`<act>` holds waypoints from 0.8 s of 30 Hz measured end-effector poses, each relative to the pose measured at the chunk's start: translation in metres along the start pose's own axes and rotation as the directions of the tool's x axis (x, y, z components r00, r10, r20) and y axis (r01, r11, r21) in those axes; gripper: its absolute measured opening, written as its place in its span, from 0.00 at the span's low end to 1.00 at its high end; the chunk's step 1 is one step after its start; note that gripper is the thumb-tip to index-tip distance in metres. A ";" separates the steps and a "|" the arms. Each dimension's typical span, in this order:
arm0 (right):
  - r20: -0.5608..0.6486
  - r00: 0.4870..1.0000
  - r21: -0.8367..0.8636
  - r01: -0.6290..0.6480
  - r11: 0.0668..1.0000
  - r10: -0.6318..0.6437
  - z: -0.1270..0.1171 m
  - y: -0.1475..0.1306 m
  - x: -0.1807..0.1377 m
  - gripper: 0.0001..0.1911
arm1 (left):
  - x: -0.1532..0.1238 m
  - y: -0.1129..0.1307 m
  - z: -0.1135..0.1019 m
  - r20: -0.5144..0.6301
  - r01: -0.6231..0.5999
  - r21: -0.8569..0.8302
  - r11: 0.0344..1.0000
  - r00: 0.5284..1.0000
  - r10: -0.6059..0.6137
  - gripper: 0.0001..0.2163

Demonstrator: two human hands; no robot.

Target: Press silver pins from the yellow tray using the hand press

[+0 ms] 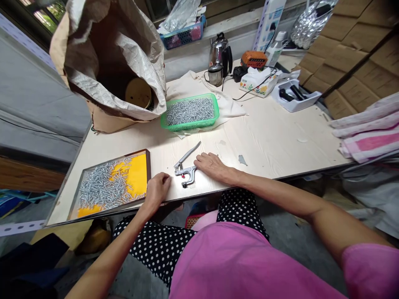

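Observation:
A pair of snap-fastener pliers point(188, 173) lies on the table in front of me, one grey handle angled up and away, with a small red part and a black tip near the jaw. My right hand point(212, 167) is closed over its other handle, which is hidden under the fingers. To the left of the pliers, my left hand point(157, 187) rests at the table's front edge, thumb and fingers pinched together; anything between them is too small to tell. Beside that hand stands a shallow tray point(148, 166) with a yellow bottom, holding many small silvery metal pieces.
A green basket point(189, 126) full of similar pieces stands further back. Left of it is a large open paper sack point(115, 120). A steel kettle point(219, 52), a tissue pack point(256, 83) and a white tray point(296, 104) line the back; cardboard point(346, 54) stands right.

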State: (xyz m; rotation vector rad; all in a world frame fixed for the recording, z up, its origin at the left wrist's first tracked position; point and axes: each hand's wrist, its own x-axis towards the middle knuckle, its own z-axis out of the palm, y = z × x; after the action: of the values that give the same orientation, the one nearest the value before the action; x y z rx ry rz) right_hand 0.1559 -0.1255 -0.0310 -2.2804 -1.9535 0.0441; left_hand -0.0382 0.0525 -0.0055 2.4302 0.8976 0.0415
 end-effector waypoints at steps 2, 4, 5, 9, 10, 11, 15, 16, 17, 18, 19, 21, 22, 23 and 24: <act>0.016 1.000 0.002 0.001 1.000 -0.001 -0.002 0.000 0.001 0.11 | 0.001 0.011 0.002 0.132 0.215 -0.348 0.913 0.975 -0.179 0.10; 0.019 1.000 0.009 0.004 1.000 -0.004 -0.002 0.000 0.001 0.11 | 0.001 0.021 0.004 0.299 0.386 -0.564 0.730 0.919 -0.255 0.15; 0.016 1.000 0.012 0.004 1.000 -0.004 -0.002 0.000 0.001 0.11 | 0.001 0.025 0.005 0.361 0.439 -0.613 0.657 0.895 -0.261 0.17; -0.018 1.000 0.010 -0.002 1.000 0.003 0.005 0.001 0.001 0.10 | 0.001 0.035 0.007 0.491 0.552 -0.626 0.551 0.828 -0.271 0.21; -0.026 1.000 0.007 -0.002 1.000 0.003 0.006 0.001 0.001 0.10 | 0.001 0.037 0.007 0.501 0.561 -0.622 0.547 0.821 -0.272 0.22; -0.032 0.999 0.005 -0.001 1.000 0.002 0.008 0.002 0.001 0.10 | 0.001 0.038 0.008 0.507 0.565 -0.618 0.546 0.818 -0.273 0.22; -0.041 0.999 0.004 -0.003 1.000 0.003 0.010 0.002 0.001 0.10 | 0.000 0.040 0.010 0.507 0.571 -0.606 0.554 0.814 -0.284 0.23; -0.042 0.999 0.005 -0.004 1.000 0.004 0.010 0.001 0.001 0.11 | 0.000 0.040 0.011 0.504 0.572 -0.605 0.553 0.814 -0.289 0.23; -0.042 0.999 0.007 -0.005 1.000 0.005 0.010 0.001 0.001 0.11 | 0.000 0.039 0.012 0.500 0.573 -0.606 0.552 0.814 -0.296 0.23; -0.041 0.999 0.008 -0.007 1.000 0.007 0.010 0.001 0.001 0.11 | 0.000 0.039 0.012 0.498 0.574 -0.607 0.550 0.814 -0.301 0.23; -0.039 0.999 0.011 -0.008 1.000 0.008 0.009 0.001 0.001 0.11 | 0.000 0.039 0.013 0.498 0.575 -0.608 0.546 0.813 -0.302 0.23; -0.033 0.999 0.018 -0.013 1.000 0.014 0.008 0.001 0.002 0.11 | 0.000 0.038 0.013 0.506 0.578 -0.615 0.537 0.811 -0.294 0.22; -0.030 0.999 0.022 -0.015 1.000 0.016 0.007 0.000 0.002 0.11 | 0.001 0.037 0.013 0.513 0.580 -0.618 0.531 0.809 -0.287 0.22; -0.029 0.999 0.027 -0.017 0.999 0.018 0.007 0.000 0.002 0.11 | 0.001 0.037 0.013 0.521 0.581 -0.622 0.525 0.807 -0.277 0.22; -0.029 0.999 0.033 -0.018 0.999 0.019 0.006 0.000 0.002 0.11 | 0.001 0.037 0.013 0.530 0.582 -0.624 0.521 0.805 -0.266 0.22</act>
State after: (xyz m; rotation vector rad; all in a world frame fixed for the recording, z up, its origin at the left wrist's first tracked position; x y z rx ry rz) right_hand 0.1555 -0.1227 -0.0369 -2.2659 -1.9031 0.0439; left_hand -0.0127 0.0240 0.0016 1.2896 1.0132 -0.1882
